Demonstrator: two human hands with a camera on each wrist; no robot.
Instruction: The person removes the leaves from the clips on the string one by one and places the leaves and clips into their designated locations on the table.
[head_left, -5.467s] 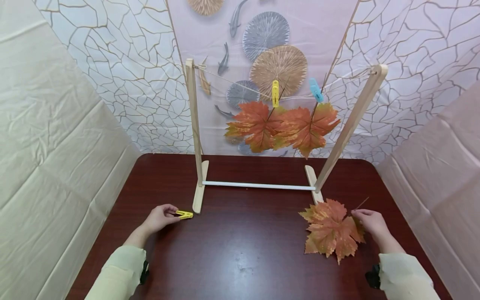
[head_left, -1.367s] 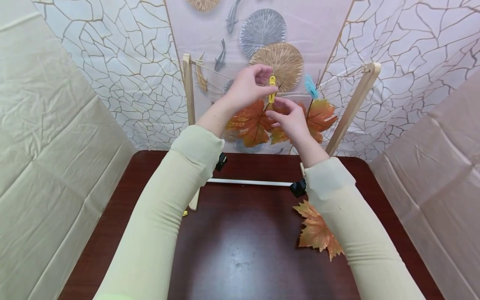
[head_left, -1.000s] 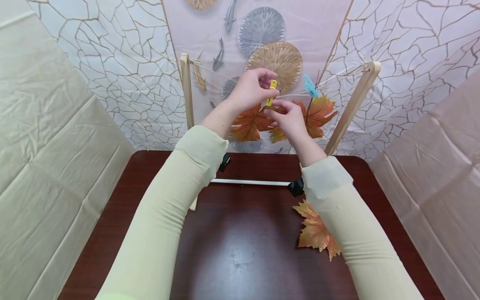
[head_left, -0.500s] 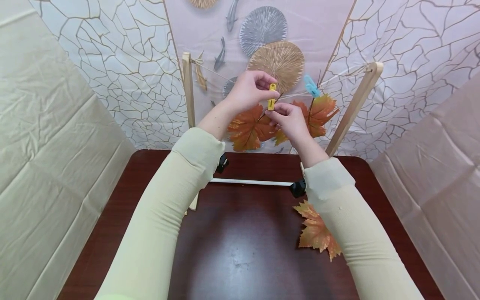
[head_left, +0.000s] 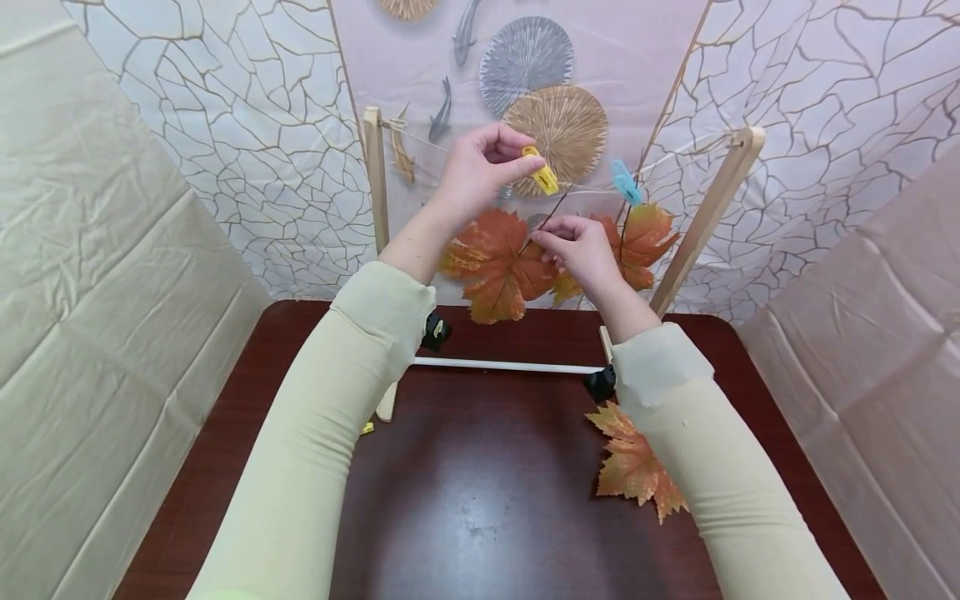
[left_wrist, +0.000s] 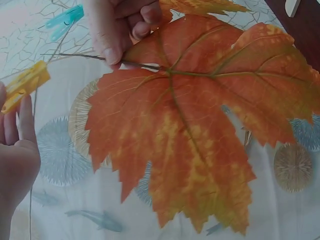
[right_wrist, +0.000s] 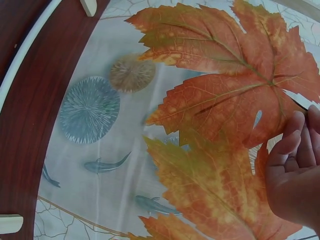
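Just beside right hand [head_left: 584, 250], leaf [head_left: 500, 272], stem [left_wrist: 80, 55] pinched

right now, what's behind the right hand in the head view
The held leaf shows on its left, another leaf on its right; the parts behind the hand are covered.

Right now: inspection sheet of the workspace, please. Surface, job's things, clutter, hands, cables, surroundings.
Surface: glossy dark-red table, bright reflection.
Job's things: yellow plastic clothespin, off the stem of the orange-red maple-shaped leaf; second orange leaf hanging from a light-blue plastic clothespin; pale wooden frame, standing.
Clutter: orange-yellow maple-shaped leaf on the table, partly behind the right sleeve; small yellow piece, mostly hidden.
Hands: left hand pinches the yellow clothespin; right hand pinches the stem.
Cables: nothing seen.
Surroundings: cream fabric walls at both sides, printed backdrop behind.
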